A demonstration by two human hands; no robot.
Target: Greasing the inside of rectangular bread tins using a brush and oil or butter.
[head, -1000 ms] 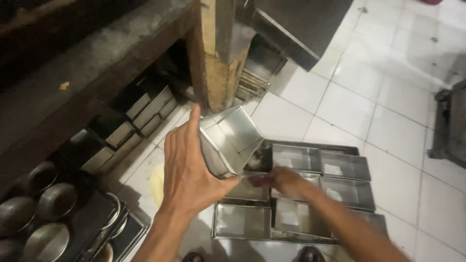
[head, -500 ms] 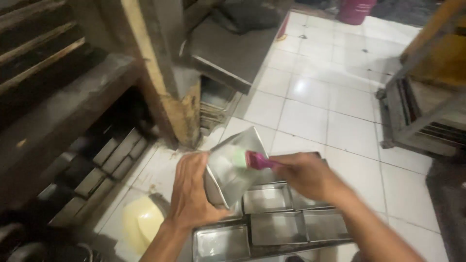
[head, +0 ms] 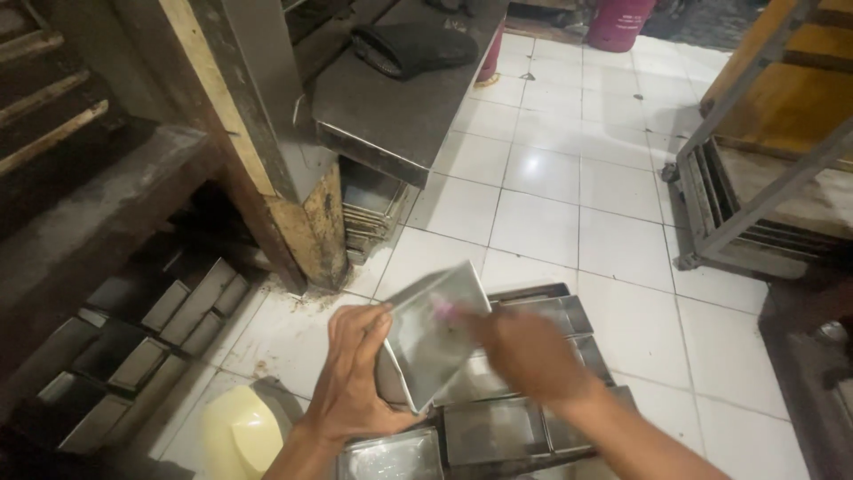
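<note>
1. Two hands work over a set of rectangular metal loaf tins (head: 498,431) lying open side up on the white tiled floor (head: 622,204), nearest the viewer.
2. Left hand (head: 360,382): fingers spread and pressed against the outer wall of one loaf tin (head: 431,338), which it holds tilted with its opening turned toward the other hand. The tilt appears chosen to expose the inside.
3. Right hand (head: 529,356): motion-blurred, closed round a small pink-ended tool (head: 444,308) whose tip sits inside the held tin; the exact grip cannot be made out. The tin therefore lies between the two hands, above the floor set and apart from it.
4. Pale yellow plastic container (head: 235,436): on the floor just left of the left wrist.
5. More dark tins (head: 151,333) are stacked under the bench at left.
6. Wooden post (head: 267,169): upright beyond the hands, with a stainless table (head: 400,98) and a dark cloth (head: 413,44) behind it.
7. Metal rack (head: 755,196): far right. A red cylinder (head: 617,22) stands farthest away.
</note>
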